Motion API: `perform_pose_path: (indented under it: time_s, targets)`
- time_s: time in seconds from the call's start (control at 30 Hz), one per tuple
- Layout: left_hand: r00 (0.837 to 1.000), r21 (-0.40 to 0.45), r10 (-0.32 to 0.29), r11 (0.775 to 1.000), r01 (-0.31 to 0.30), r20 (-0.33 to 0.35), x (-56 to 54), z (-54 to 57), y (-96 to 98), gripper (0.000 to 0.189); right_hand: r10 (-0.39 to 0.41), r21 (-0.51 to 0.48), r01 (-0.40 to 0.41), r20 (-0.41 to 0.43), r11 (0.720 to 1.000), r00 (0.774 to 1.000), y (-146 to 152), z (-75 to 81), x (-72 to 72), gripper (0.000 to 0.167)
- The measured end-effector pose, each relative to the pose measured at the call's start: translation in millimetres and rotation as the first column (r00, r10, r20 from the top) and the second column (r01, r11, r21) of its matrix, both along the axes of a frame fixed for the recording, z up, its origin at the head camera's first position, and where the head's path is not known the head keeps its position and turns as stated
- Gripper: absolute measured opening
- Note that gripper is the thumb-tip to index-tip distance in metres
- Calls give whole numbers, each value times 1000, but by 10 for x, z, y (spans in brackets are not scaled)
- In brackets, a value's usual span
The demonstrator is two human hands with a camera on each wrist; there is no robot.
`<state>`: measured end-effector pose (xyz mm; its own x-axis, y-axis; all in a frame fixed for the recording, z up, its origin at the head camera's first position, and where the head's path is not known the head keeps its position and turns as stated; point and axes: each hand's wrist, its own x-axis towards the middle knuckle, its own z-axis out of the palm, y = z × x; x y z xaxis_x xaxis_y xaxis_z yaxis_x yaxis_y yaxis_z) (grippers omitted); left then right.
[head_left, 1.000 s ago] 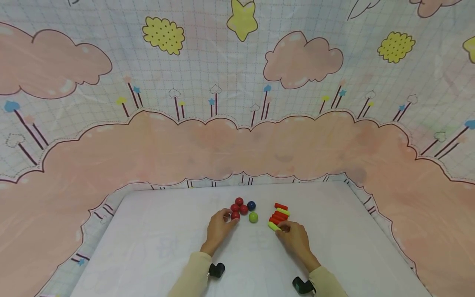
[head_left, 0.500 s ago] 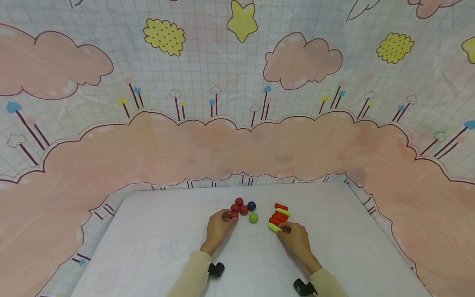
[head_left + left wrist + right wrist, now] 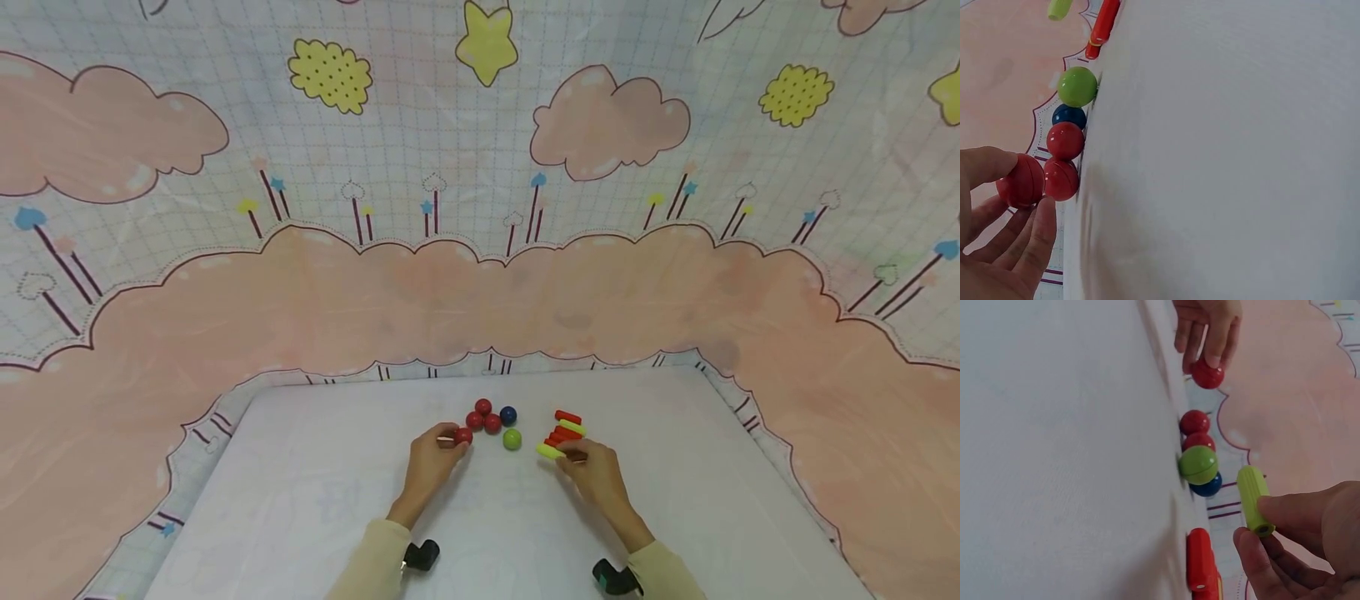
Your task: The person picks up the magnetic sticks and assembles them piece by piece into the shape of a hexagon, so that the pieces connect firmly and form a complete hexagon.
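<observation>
My left hand [image 3: 431,462] pinches a red ball [image 3: 1020,181] between thumb and fingers, held up off the white tabletop in the left wrist view. Close beside it are other red balls [image 3: 483,407], a dark blue ball [image 3: 508,415] and a green ball [image 3: 512,439], grouped on the table. My right hand [image 3: 597,477] pinches a small ribbed yellow-green cylinder [image 3: 1254,500], with a hole in its end, raised above the table in the right wrist view. Just beyond it lies a row of red cylinders [image 3: 1199,559] and another yellow-green cylinder [image 3: 573,427].
The white table [image 3: 315,467] extends on both sides of the hands. A cloth printed with clouds and stars [image 3: 480,300] hangs behind it and runs around its edges. Black wrist cameras [image 3: 422,555] sit at both cuffs.
My left hand has drawn the red ball left, away from the other balls. My right hand has lifted the yellow-green cylinder from the near end of the row.
</observation>
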<state>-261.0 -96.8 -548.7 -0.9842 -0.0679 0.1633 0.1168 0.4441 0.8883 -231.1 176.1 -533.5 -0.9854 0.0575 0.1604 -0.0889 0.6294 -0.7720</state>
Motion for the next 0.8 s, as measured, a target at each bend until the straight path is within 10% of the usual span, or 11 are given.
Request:
perform_pose_path:
  time_s: [0.8]
  targets:
    - [995,7,-42,999,43,-90,384,229,-60,35,104,-127,-106,-29,986,994,-247,271,53,18]
